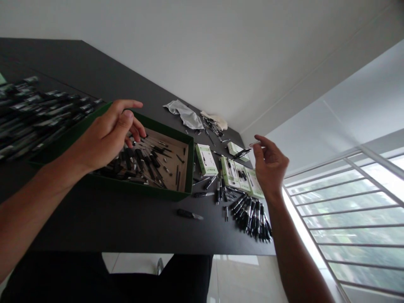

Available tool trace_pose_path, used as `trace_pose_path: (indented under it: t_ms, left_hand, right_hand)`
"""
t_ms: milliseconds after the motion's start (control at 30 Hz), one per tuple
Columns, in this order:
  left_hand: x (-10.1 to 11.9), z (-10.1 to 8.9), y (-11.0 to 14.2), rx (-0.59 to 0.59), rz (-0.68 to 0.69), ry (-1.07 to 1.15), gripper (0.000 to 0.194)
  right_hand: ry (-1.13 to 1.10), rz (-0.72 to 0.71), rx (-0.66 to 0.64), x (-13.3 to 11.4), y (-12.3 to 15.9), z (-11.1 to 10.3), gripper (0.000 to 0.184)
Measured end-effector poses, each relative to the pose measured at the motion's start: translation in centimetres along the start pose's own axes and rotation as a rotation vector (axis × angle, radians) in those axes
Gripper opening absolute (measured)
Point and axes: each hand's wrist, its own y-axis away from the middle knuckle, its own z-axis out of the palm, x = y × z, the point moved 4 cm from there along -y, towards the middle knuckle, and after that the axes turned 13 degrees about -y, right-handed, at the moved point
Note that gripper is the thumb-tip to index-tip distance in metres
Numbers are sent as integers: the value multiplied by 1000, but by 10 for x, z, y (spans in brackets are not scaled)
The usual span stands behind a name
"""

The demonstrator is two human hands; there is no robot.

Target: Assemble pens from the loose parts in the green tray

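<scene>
My left hand point(113, 126) hovers over the green box point(164, 194), its fingers loosely bent and apart, with nothing visible in them. Inside the box lie many loose pen parts point(148, 162), dark and clear. On the right, my right hand point(269, 162) is raised above the table's far right side. Between its thumb and fingers it pinches a pen point(242, 153), black with a clear end, pointing left. Below it are small green-and-white boxes point(231, 172) and a fan of black pens point(251, 214).
A large pile of pens point(41, 113), blurred, lies at the left. A clear plastic bag point(186, 113) and a pale cloth-like piece point(217, 120) are by the wall. A single pen piece point(190, 214) lies near the front of the dark table point(135, 227). A barred window point(356, 219) is at the right.
</scene>
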Motion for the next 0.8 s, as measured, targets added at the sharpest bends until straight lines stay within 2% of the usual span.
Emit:
trace_pose_path:
  t_ms: [100, 167, 300, 333, 400, 433, 500, 567, 667, 800]
  left_hand:
    - [-2, -1, -2, -7, 6, 6, 42]
    - [2, -4, -2, -14, 14, -32, 42]
    - [37, -1, 18, 4, 82, -204, 38]
    - [49, 6, 29, 4, 99, -214, 35]
    - [75, 33, 60, -143, 135, -214, 31]
    - [86, 50, 79, -233, 152, -185, 37]
    - [105, 88, 117, -387, 173, -101, 62]
    - [116, 120, 149, -471, 176, -49, 80]
    - [117, 143, 171, -392, 116, -12, 83]
    - [112, 144, 171, -340, 61, -66, 77]
  right_hand:
    - [-52, 63, -101, -1, 10, -5, 32]
    - [-82, 116, -163, -7, 26, -11, 33]
    - [-98, 247, -184, -32, 82, -20, 30]
    - [-111, 281, -183, -40, 98, -18, 25]
    - [-194, 329, -203, -57, 129, -9, 18]
    - [-254, 338, -212, -66, 141, -3, 15]
    - [-365, 351, -218, -80, 159, 10, 9]
    - [-419, 363, -205, -90, 167, 19, 4]
    - [-431, 383, -202, -98, 168, 25, 4]
    - [-454, 369, -192, -106, 166, 25, 5]
